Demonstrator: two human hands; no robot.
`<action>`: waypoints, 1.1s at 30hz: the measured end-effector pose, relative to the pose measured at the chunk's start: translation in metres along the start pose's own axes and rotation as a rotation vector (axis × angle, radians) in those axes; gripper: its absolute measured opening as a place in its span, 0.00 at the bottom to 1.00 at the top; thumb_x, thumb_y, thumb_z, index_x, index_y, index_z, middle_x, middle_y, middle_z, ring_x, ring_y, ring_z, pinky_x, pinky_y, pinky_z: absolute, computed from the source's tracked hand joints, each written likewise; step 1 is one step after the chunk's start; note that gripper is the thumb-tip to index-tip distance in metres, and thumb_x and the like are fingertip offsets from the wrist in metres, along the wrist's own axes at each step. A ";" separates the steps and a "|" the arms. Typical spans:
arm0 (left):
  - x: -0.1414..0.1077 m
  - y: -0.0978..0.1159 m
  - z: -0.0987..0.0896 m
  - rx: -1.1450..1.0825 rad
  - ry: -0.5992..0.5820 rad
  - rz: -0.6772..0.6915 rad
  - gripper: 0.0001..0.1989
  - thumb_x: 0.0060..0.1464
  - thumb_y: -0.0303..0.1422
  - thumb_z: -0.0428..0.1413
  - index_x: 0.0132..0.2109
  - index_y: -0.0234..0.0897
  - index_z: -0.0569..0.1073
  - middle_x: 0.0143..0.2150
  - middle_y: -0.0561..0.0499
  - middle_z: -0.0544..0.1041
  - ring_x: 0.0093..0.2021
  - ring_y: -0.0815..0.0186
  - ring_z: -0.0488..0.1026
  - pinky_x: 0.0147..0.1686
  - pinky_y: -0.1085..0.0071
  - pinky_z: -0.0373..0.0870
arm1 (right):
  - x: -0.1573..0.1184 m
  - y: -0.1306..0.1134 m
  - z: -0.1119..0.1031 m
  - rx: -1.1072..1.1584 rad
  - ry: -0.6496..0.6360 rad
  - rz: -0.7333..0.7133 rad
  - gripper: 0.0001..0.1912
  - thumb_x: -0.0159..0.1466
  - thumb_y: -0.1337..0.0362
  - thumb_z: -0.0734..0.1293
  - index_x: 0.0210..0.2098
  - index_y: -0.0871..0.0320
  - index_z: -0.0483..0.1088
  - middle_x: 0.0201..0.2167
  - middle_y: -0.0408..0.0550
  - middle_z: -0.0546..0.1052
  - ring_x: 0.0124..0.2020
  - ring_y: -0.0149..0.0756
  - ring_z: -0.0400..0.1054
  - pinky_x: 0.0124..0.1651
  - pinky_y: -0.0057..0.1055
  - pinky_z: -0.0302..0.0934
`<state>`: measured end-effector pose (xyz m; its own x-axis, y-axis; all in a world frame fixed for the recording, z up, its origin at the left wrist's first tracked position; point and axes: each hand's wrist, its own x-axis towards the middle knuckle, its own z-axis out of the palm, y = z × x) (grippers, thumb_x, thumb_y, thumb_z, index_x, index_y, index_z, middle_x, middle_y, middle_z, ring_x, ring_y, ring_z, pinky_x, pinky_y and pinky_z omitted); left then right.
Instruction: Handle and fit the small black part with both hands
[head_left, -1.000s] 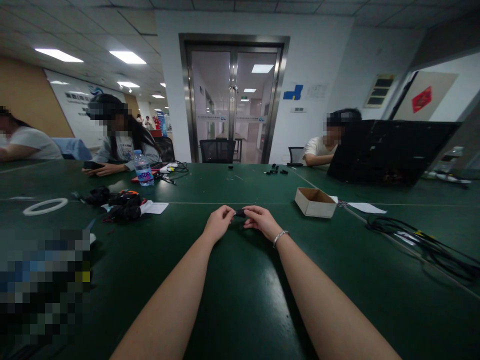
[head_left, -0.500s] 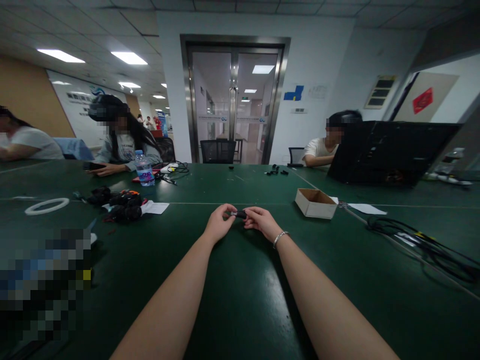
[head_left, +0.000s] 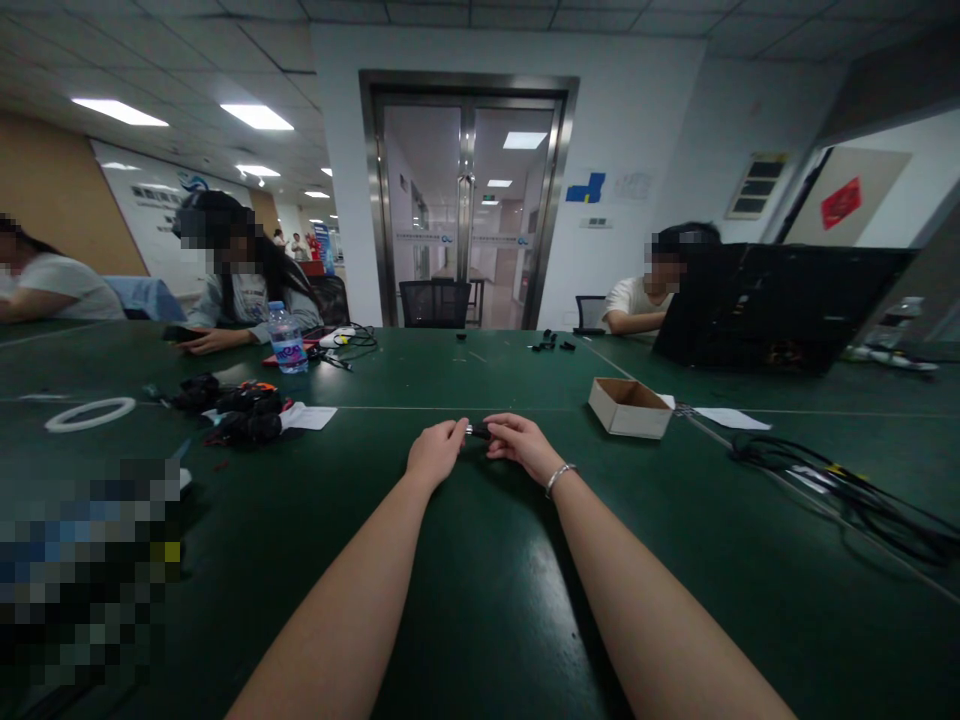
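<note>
My left hand (head_left: 438, 452) and my right hand (head_left: 523, 443) meet over the middle of the green table (head_left: 480, 570). Between their fingertips is a small dark piece with a silvery end (head_left: 477, 431), too small to name more exactly. My right thumb and fingers pinch its black part. My left fingers are closed at the silvery end on the left. Fingers cover both ends of the piece. A bracelet (head_left: 560, 479) circles my right wrist.
An open cardboard box (head_left: 630, 424) stands to the right, with black cables (head_left: 847, 500) beyond it. Dark tangled gear (head_left: 244, 410), a white ring (head_left: 91, 414) and a water bottle (head_left: 288, 340) are on the left. Small black parts (head_left: 551, 342) lie far back. People sit opposite.
My left fingers have closed and turned around the piece's left end, where they were more spread before. More of the silvery end shows. My right hand has hardly moved.
</note>
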<state>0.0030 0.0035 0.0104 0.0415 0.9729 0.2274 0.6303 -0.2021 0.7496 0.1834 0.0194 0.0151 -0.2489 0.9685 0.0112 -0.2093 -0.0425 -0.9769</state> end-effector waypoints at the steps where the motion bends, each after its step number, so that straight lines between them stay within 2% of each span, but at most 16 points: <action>1: 0.000 0.000 0.000 0.001 0.003 0.016 0.23 0.59 0.50 0.43 0.30 0.39 0.72 0.27 0.51 0.73 0.28 0.65 0.68 0.28 0.71 0.58 | 0.000 0.000 0.000 0.000 0.003 0.002 0.06 0.60 0.73 0.68 0.38 0.63 0.71 0.24 0.44 0.73 0.21 0.28 0.70 0.28 0.27 0.73; 5: 0.005 -0.009 0.003 -0.143 0.023 0.079 0.10 0.56 0.40 0.50 0.41 0.43 0.71 0.33 0.54 0.74 0.34 0.66 0.70 0.32 0.73 0.61 | -0.001 -0.001 0.000 -0.013 0.008 0.007 0.06 0.61 0.75 0.66 0.38 0.63 0.71 0.23 0.44 0.73 0.20 0.28 0.69 0.27 0.26 0.72; 7: 0.008 -0.013 0.004 -0.231 0.021 0.056 0.11 0.57 0.40 0.48 0.43 0.42 0.70 0.32 0.53 0.74 0.33 0.66 0.71 0.32 0.73 0.62 | -0.002 -0.002 0.001 -0.022 0.007 0.009 0.06 0.61 0.75 0.65 0.38 0.63 0.71 0.23 0.44 0.73 0.21 0.28 0.70 0.27 0.26 0.72; 11: 0.010 -0.018 0.007 -0.306 0.021 0.033 0.17 0.59 0.46 0.45 0.44 0.40 0.68 0.26 0.54 0.73 0.26 0.67 0.69 0.29 0.72 0.63 | -0.003 -0.003 0.002 -0.031 0.003 0.007 0.07 0.61 0.75 0.65 0.39 0.63 0.71 0.23 0.44 0.73 0.21 0.28 0.70 0.28 0.27 0.73; 15: 0.011 -0.019 0.008 -0.355 0.066 0.067 0.16 0.57 0.40 0.51 0.50 0.39 0.66 0.28 0.54 0.74 0.30 0.66 0.72 0.33 0.71 0.65 | -0.001 -0.001 0.000 -0.030 -0.010 0.008 0.06 0.61 0.74 0.67 0.38 0.63 0.71 0.23 0.44 0.73 0.21 0.28 0.69 0.29 0.26 0.73; 19: 0.011 -0.018 0.008 -0.401 0.078 0.103 0.16 0.52 0.33 0.54 0.49 0.38 0.66 0.35 0.51 0.74 0.37 0.67 0.72 0.40 0.70 0.66 | 0.000 0.001 -0.001 -0.032 -0.021 0.001 0.07 0.60 0.73 0.68 0.39 0.63 0.71 0.22 0.43 0.73 0.21 0.27 0.69 0.29 0.26 0.73; 22: 0.011 -0.017 0.008 -0.403 0.062 0.087 0.17 0.51 0.33 0.56 0.49 0.37 0.67 0.39 0.49 0.75 0.39 0.66 0.72 0.42 0.70 0.67 | 0.000 0.001 -0.002 -0.020 -0.023 -0.008 0.07 0.59 0.72 0.69 0.38 0.62 0.72 0.21 0.43 0.73 0.21 0.28 0.69 0.28 0.26 0.73; 27: 0.010 -0.017 0.009 -0.370 0.005 0.091 0.14 0.58 0.40 0.49 0.46 0.38 0.69 0.34 0.50 0.75 0.35 0.65 0.73 0.39 0.69 0.67 | 0.001 0.001 -0.001 -0.025 -0.019 0.003 0.07 0.59 0.73 0.69 0.37 0.62 0.72 0.21 0.43 0.73 0.21 0.28 0.70 0.28 0.25 0.72; 33: 0.011 -0.017 0.010 -0.366 0.039 0.123 0.12 0.53 0.33 0.54 0.45 0.38 0.70 0.39 0.49 0.75 0.40 0.66 0.72 0.42 0.70 0.67 | 0.000 0.001 -0.001 -0.052 -0.015 -0.001 0.08 0.59 0.74 0.68 0.39 0.63 0.71 0.21 0.43 0.73 0.21 0.28 0.70 0.29 0.26 0.73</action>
<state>0.0005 0.0186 -0.0058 0.0660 0.9353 0.3475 0.3040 -0.3506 0.8858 0.1844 0.0201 0.0134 -0.2633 0.9646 0.0147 -0.1597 -0.0286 -0.9867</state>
